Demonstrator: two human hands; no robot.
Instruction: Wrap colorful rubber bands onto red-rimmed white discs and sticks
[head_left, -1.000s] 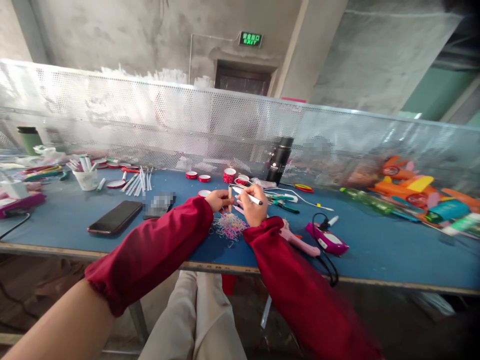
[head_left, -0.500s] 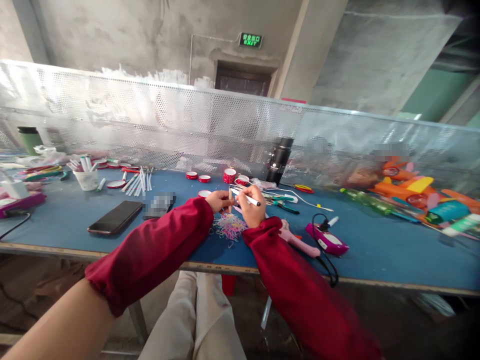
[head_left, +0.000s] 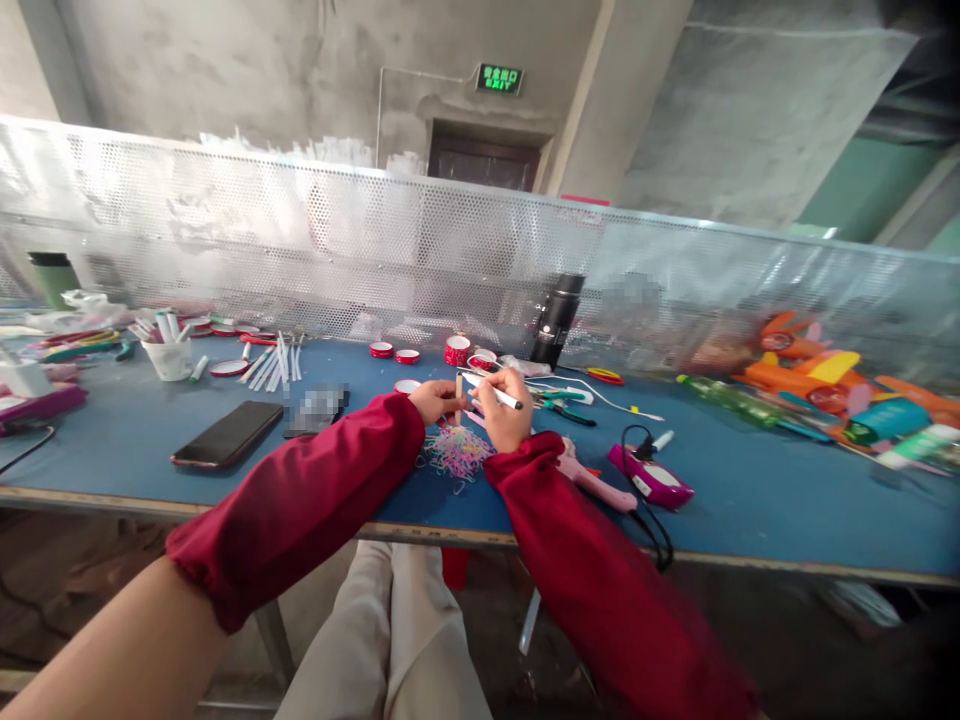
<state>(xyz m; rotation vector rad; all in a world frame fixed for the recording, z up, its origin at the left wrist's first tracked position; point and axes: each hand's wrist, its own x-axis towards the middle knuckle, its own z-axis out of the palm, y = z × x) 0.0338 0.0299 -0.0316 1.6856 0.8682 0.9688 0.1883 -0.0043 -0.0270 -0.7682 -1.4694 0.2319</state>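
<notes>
My left hand [head_left: 438,402] is closed on a narrow, flat wooden stick [head_left: 459,397], held upright over the blue tabletop. Its top end looks dark. In my right hand [head_left: 508,412] is a white marker pen [head_left: 498,392] with a black end, gripped like a pencil and slanting. The pen's tip lies at the upper part of the stick; whether they touch I cannot tell. Just below both hands spreads a heap of small pastel loops [head_left: 457,453]. A pink glue gun [head_left: 598,482] lies beside my right wrist.
Red tape rolls [head_left: 457,349] and a black bottle [head_left: 557,322] stand behind my hands. A phone [head_left: 228,434] lies left, near a cup of markers [head_left: 168,360]. A purple device [head_left: 651,478] with a black cable, pliers [head_left: 570,408] and orange toy planes [head_left: 799,375] lie right.
The whole view has shifted very slightly. Both hands keep their hold on the stick and the marker pen, with hardly any visible movement.
</notes>
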